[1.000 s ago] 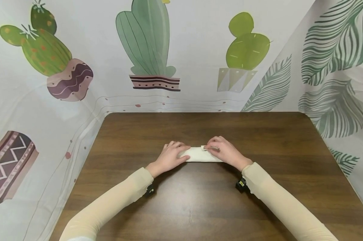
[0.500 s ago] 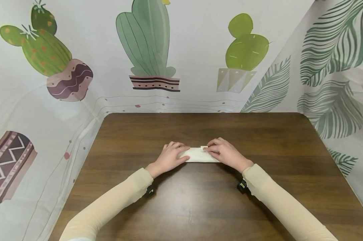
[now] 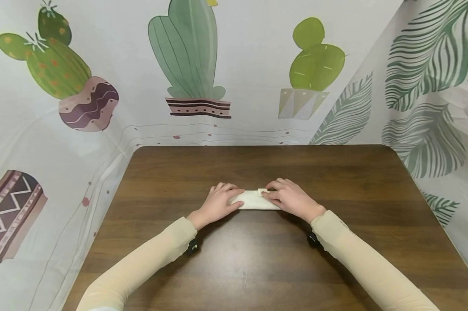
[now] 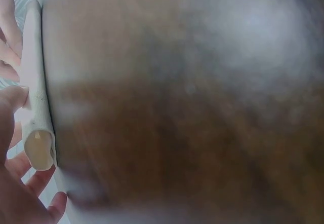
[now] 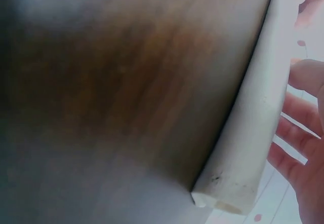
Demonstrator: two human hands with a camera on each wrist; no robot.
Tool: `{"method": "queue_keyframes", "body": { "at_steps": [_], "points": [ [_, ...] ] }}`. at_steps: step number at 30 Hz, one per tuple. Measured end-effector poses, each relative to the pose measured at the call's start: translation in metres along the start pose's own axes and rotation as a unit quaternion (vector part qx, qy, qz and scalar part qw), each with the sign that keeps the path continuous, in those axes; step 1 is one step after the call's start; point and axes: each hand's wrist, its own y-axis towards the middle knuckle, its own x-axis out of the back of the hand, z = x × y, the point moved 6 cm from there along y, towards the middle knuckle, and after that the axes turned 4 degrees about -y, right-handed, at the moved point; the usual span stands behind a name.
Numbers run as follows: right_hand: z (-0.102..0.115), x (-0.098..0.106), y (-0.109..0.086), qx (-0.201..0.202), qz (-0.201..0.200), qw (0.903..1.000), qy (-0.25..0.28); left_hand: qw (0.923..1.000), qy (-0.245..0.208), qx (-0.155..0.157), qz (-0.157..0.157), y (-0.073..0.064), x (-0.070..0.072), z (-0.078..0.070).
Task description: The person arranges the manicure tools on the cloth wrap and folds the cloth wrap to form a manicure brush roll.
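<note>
A white rolled case (image 3: 253,200), soft-looking and long, lies across the table. In the left wrist view its left end (image 4: 39,149) is a hollow round opening. My left hand (image 3: 220,200) grips that end, with the thumb on the near side and the other fingers over the far side. On the upper side of the case, right of the middle, lies a small pale tab (image 3: 261,192). My right hand (image 3: 292,198) holds the case at this tab, thumb and fingertips close together there. In the right wrist view the case's right end (image 5: 228,198) looks flattened.
The dark brown wooden table (image 3: 241,259) has its far edge against a white cloth backdrop (image 3: 253,65) printed with cacti and leaves. Black wrist cameras hang under both cuffs, the left camera (image 3: 192,246) and the right camera (image 3: 313,239).
The right thumb and fingers have shifted slightly at the tab, which now lies flatter and shows more plainly. The left hand stays in place on the case.
</note>
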Motion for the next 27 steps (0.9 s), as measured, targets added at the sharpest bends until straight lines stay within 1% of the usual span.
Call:
{"method": "queue_keyframes", "body": {
  "at_steps": [5,8,12,16,20,23,27],
  "points": [
    [-0.001,-0.003,-0.002,-0.005,0.001,1.0,0.004,1.0,0.001,0.0,0.002,-0.001,0.002,-0.002],
    [0.0,-0.004,-0.004,-0.004,0.005,1.0,-0.006,1.0,0.001,-0.001,0.003,-0.001,0.002,-0.003],
    [0.003,-0.003,-0.003,-0.005,0.004,0.9998,-0.019,1.0,0.004,-0.005,-0.005,-0.002,0.003,-0.003],
    [0.004,-0.003,-0.001,-0.017,0.008,0.9997,-0.019,1.0,0.008,-0.004,-0.004,-0.002,0.002,-0.002],
    [0.001,-0.003,-0.001,-0.041,0.019,0.9989,0.01,1.0,0.002,-0.003,0.004,-0.001,0.002,-0.003],
    [-0.005,-0.002,-0.004,-0.068,0.027,0.996,0.051,0.9999,-0.001,-0.004,0.01,0.0,0.004,-0.003],
    [-0.014,-0.001,-0.012,-0.088,0.026,0.9905,0.102,0.9997,-0.011,-0.007,0.021,0.0,0.006,-0.001]
  ]
}}
